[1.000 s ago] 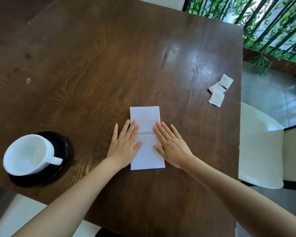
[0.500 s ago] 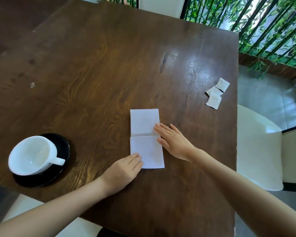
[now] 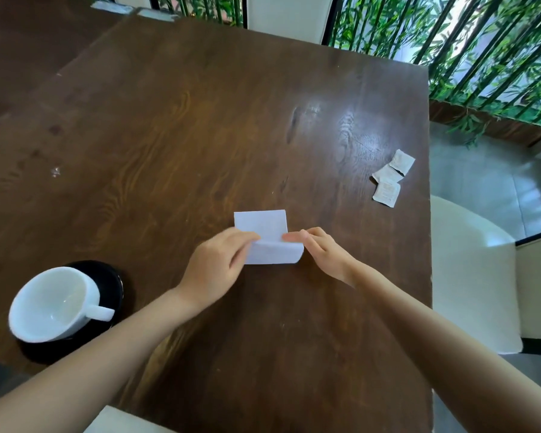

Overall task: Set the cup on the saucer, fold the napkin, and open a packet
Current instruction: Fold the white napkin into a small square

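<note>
A white napkin (image 3: 267, 235) lies in the middle of the wooden table (image 3: 200, 120), its near half curled up and over toward the far half. My left hand (image 3: 214, 265) pinches the lifted edge at its left corner. My right hand (image 3: 320, 253) pinches the same edge at the right corner. A white cup (image 3: 52, 304) sits on a black saucer (image 3: 113, 282) at the near left, handle pointing right. Three small white packets (image 3: 391, 179) lie in a loose cluster near the table's right edge.
A white chair (image 3: 472, 276) stands just past the table's right edge. Green bamboo (image 3: 481, 48) behind black bars fills the far right. A second dark table surface (image 3: 28, 42) adjoins at the far left. Another pale seat edge (image 3: 119, 423) shows at the bottom.
Both hands left the flat napkin's crease, took hold of its near edge and lifted it up and away from me, folding the near half over the far half.
</note>
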`<state>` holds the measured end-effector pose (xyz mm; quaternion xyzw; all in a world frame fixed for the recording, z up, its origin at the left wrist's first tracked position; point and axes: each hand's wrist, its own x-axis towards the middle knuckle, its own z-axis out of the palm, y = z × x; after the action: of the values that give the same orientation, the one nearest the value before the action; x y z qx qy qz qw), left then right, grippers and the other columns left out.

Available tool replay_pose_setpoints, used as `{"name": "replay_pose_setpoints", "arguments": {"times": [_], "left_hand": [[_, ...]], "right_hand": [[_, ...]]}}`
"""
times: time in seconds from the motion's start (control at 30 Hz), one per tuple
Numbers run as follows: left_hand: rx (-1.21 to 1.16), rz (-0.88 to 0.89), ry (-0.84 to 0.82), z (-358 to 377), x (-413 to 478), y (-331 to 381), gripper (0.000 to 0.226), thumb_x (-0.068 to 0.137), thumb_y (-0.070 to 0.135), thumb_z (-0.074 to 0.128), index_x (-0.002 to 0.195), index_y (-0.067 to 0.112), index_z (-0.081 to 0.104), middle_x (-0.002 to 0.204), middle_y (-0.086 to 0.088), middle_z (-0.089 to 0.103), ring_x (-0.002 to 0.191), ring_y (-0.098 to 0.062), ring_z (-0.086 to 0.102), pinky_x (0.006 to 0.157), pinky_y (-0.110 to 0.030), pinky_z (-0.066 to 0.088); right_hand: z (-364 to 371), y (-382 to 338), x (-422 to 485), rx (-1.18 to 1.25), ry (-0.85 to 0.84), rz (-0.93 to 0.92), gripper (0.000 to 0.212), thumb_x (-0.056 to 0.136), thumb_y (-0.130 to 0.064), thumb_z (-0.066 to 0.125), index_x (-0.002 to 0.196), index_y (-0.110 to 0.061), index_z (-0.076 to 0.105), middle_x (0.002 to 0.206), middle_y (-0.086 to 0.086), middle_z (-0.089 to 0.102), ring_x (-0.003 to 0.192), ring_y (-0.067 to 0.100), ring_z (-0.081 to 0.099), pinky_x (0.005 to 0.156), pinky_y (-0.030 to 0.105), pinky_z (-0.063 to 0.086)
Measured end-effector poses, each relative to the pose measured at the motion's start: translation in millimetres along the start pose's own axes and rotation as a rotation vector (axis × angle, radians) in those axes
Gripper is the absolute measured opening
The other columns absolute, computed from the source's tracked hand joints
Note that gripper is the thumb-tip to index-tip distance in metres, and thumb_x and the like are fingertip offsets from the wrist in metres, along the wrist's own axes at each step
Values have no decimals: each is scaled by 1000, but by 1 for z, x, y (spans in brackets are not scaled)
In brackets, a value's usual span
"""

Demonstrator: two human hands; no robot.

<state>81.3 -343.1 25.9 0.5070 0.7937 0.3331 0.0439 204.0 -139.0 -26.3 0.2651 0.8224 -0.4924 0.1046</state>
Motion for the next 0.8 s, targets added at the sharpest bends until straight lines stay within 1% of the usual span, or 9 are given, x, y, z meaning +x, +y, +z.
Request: {"name": "replay_pose_setpoints", "arguments": {"times": [0.13,0.2,0.23,0.3,0.37,0.47,0.57,0.7,0.8], "left_hand": [[-185,-254,5,8,39,-20,23,95,15,48,111,16,64,113,1,65,100,-9,57,81,-11,43],[-258,-369,-38,16,54,-33,24,96,19,46,113,20,63,118,5,62,103,-5,53,80,-9,38],[-276,-416,-50,21,60,-39,25,96,20,45,113,20,62,119,4,62,105,-6,52,80,-11,38],[-284,-498,-55,31,69,-51,25,95,20,45,113,18,63,121,1,63,106,-9,53,82,-18,40],[-286,-557,-47,40,73,-59,25,95,19,45,112,18,63,120,-1,64,104,-8,53,83,-22,41],[-275,-593,-5,51,72,-65,24,93,15,46,109,15,65,116,-3,65,101,-11,55,83,-24,41],[-200,-562,66,60,70,-65,24,92,11,46,106,10,65,111,-9,65,101,-20,58,82,-24,39],[-93,-533,138,69,66,-61,25,94,11,44,107,7,64,112,-11,59,102,-23,55,82,-24,37],[50,-484,149,76,61,-56,27,93,14,45,112,6,62,116,-13,57,108,-28,50,88,-35,41]], "right_hand": [[0,-6,6,147,40,-31,48,97,-51,14,102,-51,62,109,-27,60,125,5,40,109,24,23],[0,-13,9,221,71,-38,51,100,-46,13,93,-53,63,93,-32,68,109,-7,55,97,6,33],[0,-16,12,242,101,-29,52,100,-44,14,95,-49,65,89,-29,70,101,-9,59,90,3,37],[3,-20,21,274,187,2,49,100,-43,20,103,-34,68,88,-18,73,95,-1,62,90,15,44],[7,-24,30,266,275,51,43,97,-43,30,99,-22,67,84,-12,70,91,9,62,87,29,47],[13,-30,41,180,338,111,31,93,-41,44,99,-18,64,87,-9,64,89,13,59,75,28,46],[16,-33,47,144,399,164,23,89,-30,53,105,-17,63,99,-7,64,90,10,56,76,26,43],[24,-37,47,138,480,185,21,88,-21,53,105,-15,61,100,-1,66,89,14,57,76,29,45],[30,-38,44,98,514,167,21,89,-21,50,107,-13,60,98,1,66,97,20,57,77,33,47]]}}
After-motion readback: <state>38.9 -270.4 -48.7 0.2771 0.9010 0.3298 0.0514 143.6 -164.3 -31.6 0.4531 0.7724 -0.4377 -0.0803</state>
